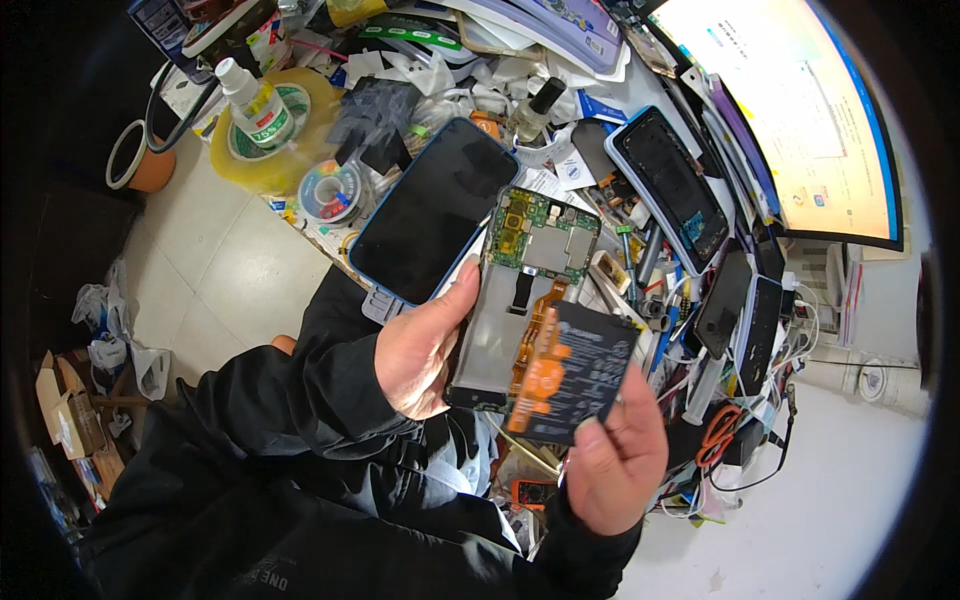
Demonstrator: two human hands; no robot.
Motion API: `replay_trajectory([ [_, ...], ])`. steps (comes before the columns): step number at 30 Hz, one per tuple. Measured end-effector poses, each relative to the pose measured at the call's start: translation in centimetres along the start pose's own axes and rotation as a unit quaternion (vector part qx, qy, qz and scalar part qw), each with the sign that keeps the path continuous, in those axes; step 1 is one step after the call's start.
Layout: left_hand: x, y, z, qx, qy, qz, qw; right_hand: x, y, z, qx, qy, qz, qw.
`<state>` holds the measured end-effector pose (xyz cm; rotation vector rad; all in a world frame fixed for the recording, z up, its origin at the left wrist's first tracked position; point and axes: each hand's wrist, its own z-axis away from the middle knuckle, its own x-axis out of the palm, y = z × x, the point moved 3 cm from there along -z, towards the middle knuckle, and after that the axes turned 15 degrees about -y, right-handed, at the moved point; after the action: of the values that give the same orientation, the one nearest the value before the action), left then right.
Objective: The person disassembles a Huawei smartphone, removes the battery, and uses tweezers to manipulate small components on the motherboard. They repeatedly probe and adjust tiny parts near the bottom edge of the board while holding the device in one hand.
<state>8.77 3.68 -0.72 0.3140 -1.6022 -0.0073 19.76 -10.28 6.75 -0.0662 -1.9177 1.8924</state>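
Left hand (425, 345) grips open phone (490, 325), thumb laid along its left edge, other fingers mostly hidden under it, so can't tell if spread or together. Phone's circuit board (545, 238) shows at top end, orange flex cable (533, 345) runs down the middle. Right hand (620, 460) pinches battery (585, 370) at its lower right corner, thumb on the near face, fingers bent round behind. Battery, black with orange strip, is tilted and overlaps the phone's lower right part; can't tell if touching. Both held up off the desk (322, 238), short of its near edge. Blue-edged phone (437, 212) just beyond left hand, near desk's left edge; solder spool (330, 192), tape (232, 168) and spray bottle (258, 108) along that edge. Phone shell (668, 185) toward desk's right side, screen (800, 120) beyond it
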Motion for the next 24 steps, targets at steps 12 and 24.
replay_trajectory([
  [12,-0.1,-1.0,0.4,-0.015,0.042,-0.044,0.998,0.2,2.1,1.7,0.022,-0.066,0.125,0.990],
  [24,0.7,-1.1,0.5,-0.011,0.055,-0.084,0.995,0.1,1.9,1.8,0.035,-0.047,0.244,0.968],
])
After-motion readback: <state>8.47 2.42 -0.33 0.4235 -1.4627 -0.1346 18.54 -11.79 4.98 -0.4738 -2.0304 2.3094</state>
